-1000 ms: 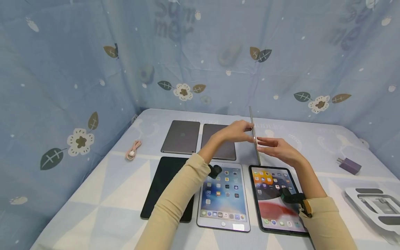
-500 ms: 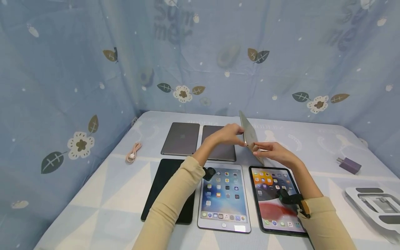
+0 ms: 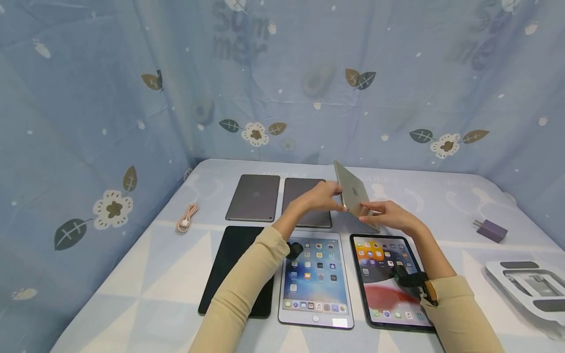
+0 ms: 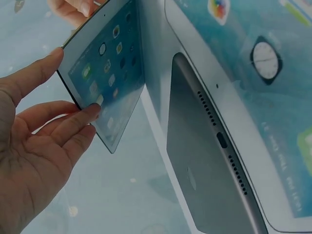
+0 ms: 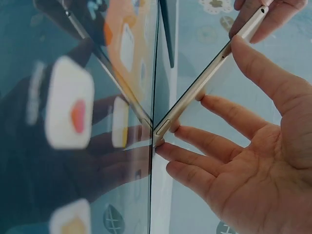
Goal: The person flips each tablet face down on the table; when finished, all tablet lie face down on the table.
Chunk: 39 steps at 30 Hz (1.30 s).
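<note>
A thin tablet with a pale gold back (image 3: 353, 190) is held tilted above the far side of the table. My left hand (image 3: 319, 197) pinches its left edge, thumb against the rim and fingertips on the glass. At the near lower corner my right hand (image 3: 390, 215) grips it, its thumb on the edge and its fingers against the back. In the left wrist view its lit screen (image 4: 109, 73) shows app icons. Below the left wrist lies a white-framed tablet (image 3: 320, 274), screen lit; below the right, a black-framed tablet (image 3: 381, 267), also lit.
Two grey tablets lie face down at the back, one at left (image 3: 253, 198) and another (image 3: 296, 189) partly behind my left hand. A dark-screened tablet (image 3: 231, 255) lies front left. Around them are a pink cable (image 3: 187, 218), a purple charger (image 3: 491, 230) and a white stand (image 3: 525, 284).
The held tablet has turned from nearly edge-on to show its gold back, its top leaning further left. My left hand has shifted left and slightly down with it; the other tablets lie still.
</note>
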Each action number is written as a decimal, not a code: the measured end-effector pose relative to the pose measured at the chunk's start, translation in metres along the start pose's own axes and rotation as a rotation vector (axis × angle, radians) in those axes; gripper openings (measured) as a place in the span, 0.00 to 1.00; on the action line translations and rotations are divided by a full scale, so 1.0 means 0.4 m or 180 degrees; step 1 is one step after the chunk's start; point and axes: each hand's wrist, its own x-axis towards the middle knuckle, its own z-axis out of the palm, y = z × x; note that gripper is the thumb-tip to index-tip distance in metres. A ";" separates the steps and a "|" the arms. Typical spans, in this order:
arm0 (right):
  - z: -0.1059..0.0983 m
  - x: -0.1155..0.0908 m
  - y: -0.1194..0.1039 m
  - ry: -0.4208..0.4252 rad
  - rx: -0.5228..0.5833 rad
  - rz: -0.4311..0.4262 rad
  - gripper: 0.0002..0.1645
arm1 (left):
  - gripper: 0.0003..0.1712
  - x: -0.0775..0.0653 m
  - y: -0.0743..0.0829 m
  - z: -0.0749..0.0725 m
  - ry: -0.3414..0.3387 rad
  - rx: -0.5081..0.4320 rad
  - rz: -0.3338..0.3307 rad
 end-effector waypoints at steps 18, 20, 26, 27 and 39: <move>0.007 0.000 0.007 0.0310 -0.0925 0.0203 0.27 | 0.14 0.034 -0.020 0.114 -0.0006 0.0205 -0.0288; 0.007 -0.002 0.005 0.0344 -0.0978 0.0238 0.26 | 0.14 0.039 -0.020 0.119 -0.0020 0.0131 -0.0344; 0.015 0.001 0.003 0.0379 -0.0975 0.0369 0.20 | 0.22 0.052 -0.003 0.129 -0.0092 0.0012 -0.0590; 0.017 0.002 0.002 0.0377 -0.0975 0.0395 0.20 | 0.26 0.054 0.004 0.131 -0.0122 0.0033 -0.0634; 0.018 0.000 -0.003 0.0370 -0.1027 0.0562 0.19 | 0.22 0.066 0.062 0.161 -0.0248 0.0575 -0.0809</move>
